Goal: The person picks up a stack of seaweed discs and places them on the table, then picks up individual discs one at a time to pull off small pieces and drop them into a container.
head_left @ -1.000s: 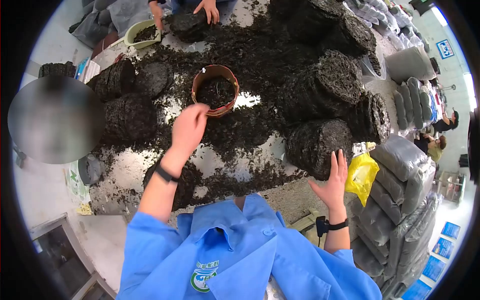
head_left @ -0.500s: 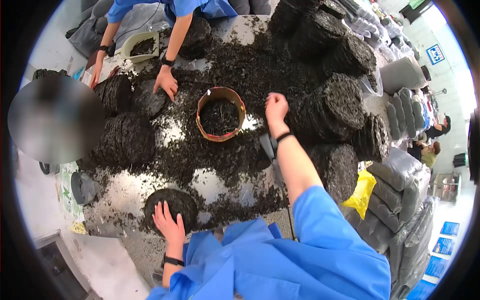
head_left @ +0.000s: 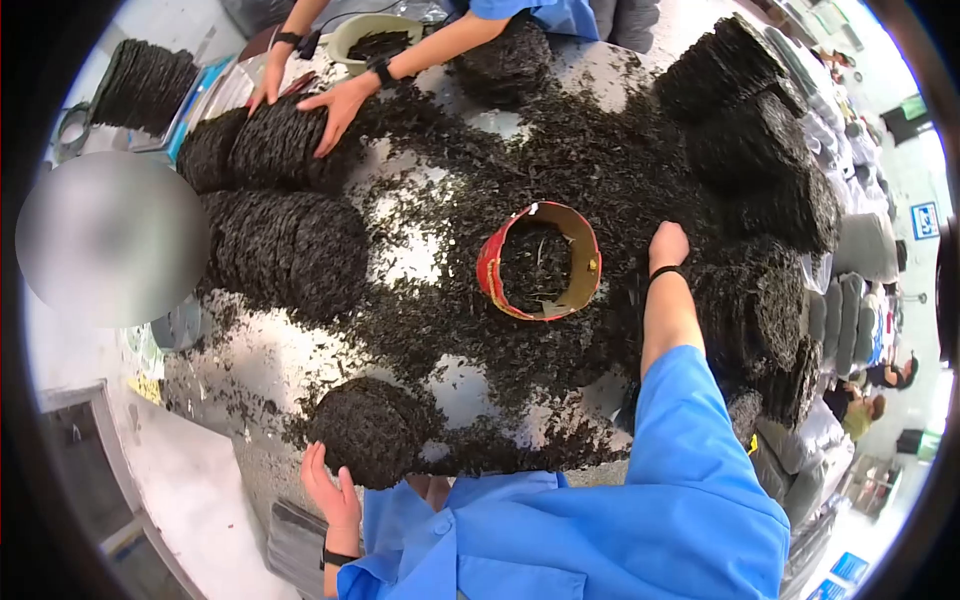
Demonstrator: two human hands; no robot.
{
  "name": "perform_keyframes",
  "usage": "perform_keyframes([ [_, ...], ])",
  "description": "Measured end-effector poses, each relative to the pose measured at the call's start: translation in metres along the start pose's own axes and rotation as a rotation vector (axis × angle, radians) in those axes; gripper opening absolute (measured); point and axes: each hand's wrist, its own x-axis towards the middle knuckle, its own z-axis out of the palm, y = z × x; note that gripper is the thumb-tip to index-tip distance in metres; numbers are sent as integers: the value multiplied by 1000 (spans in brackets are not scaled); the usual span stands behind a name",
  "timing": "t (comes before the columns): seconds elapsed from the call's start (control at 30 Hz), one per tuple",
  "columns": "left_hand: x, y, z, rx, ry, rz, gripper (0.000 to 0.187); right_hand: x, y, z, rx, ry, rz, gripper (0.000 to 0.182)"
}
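Observation:
My left hand (head_left: 331, 489) is open, fingers stretched and thumb apart, against the near left edge of a dark round cake of what looks like dried seaweed (head_left: 365, 430). The cake lies flat near the table's front edge. My right hand (head_left: 668, 245) is closed in a fist at the right side of the loose dark flakes, beside stacked seaweed cakes (head_left: 755, 300). Whatever it may hold is hidden. Left of that hand stands a red and tan cardboard ring (head_left: 585, 275), with loose flakes and small pale bits inside.
Across the table, a co-worker's hands (head_left: 345, 105) rest on a row of seaweed cakes (head_left: 275, 145). Another row (head_left: 290, 250) lies closer to me. A pale scoop-shaped tray (head_left: 352, 38) holds dark flakes at the back. More stacks (head_left: 765, 140) line the right side.
My left hand has slid from the cake's top to its near left edge. The fist remains closed over the flakes. The co-worker's hands have moved onto the row of cakes. My view has shifted.

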Motion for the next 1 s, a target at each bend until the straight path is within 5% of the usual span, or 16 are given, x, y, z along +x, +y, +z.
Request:
perform_keyframes([
  [0.13,24,11,10,-15,-19,-17,90,-4,-7,-50,66,84,-78,18],
  [0.23,35,16,19,35,4,-129,116,-56,-18,-142,523,335,-231,14],
  [0.27,39,15,20,37,14,-140,116,-78,-22,-173,672,443,-314,13],
  [0.33,46,15,17,39,-6,-132,116,-128,-54,-239,843,419,-345,11],
  [0.4,60,29,2,75,-39,-182,115,-178,-79,-260,958,322,-600,24],
  [0.5,65,25,-4,169,-5,-114,109,-218,-104,-256,829,76,-724,66],
  [0.6,76,3,-6,160,-51,-169,100,-255,-97,-246,602,82,-845,71],
  [0.73,85,-35,-1,-89,-55,-152,69,-272,-109,-181,573,-14,-810,35],
  [0.87,93,-65,-4,-758,-310,-410,33,-308,-143,-197,705,96,-878,24],
  [1.0,97,-65,-13,-1009,-422,-523,29,-354,-160,-249,727,149,-991,68],
])
